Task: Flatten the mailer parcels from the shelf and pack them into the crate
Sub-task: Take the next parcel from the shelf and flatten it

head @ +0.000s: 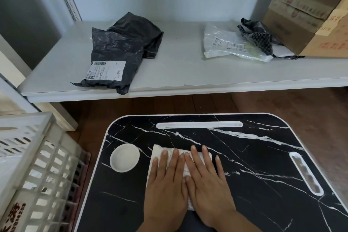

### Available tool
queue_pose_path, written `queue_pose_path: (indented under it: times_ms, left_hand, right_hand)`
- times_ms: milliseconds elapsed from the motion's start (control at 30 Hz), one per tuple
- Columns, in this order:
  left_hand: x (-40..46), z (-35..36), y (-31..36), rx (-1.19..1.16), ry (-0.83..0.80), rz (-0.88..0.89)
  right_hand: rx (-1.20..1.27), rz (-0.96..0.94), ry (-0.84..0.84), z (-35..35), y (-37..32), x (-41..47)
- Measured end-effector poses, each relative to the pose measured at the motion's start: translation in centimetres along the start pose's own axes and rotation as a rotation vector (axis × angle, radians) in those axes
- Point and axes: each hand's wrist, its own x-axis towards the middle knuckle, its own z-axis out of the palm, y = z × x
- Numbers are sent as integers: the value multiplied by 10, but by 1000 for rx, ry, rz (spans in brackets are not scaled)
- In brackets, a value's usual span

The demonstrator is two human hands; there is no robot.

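1. Both hands were flat, fingers straight, pressing down side by side: left hand (166, 184) and right hand (205, 182), nothing gripped.
2. Under them was a white mailer (160, 153), lying on the black marble-look table (244, 165), mostly covered by the palms.
3. A little white dish (124, 158) sat at about 9 o'clock from the hands.
4. The white plastic crate (37, 165) was further out at 9, off the table.
5. Up at 12 o'clock on the shelf (178, 73): a black mailer (120, 49) at 11, a clear mailer (231, 45) and a crumpled dark patterned bag (259, 37) at 1, just beside a cardboard box (308, 11).
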Motion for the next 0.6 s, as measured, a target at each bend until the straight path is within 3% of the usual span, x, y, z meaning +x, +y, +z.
queue_pose_path:
  times_ms: [600]
  left_hand:
    - [-3,-3,2,-10,-34,-53]
  right_hand:
    - [-13,71,-34,-3,8,-15]
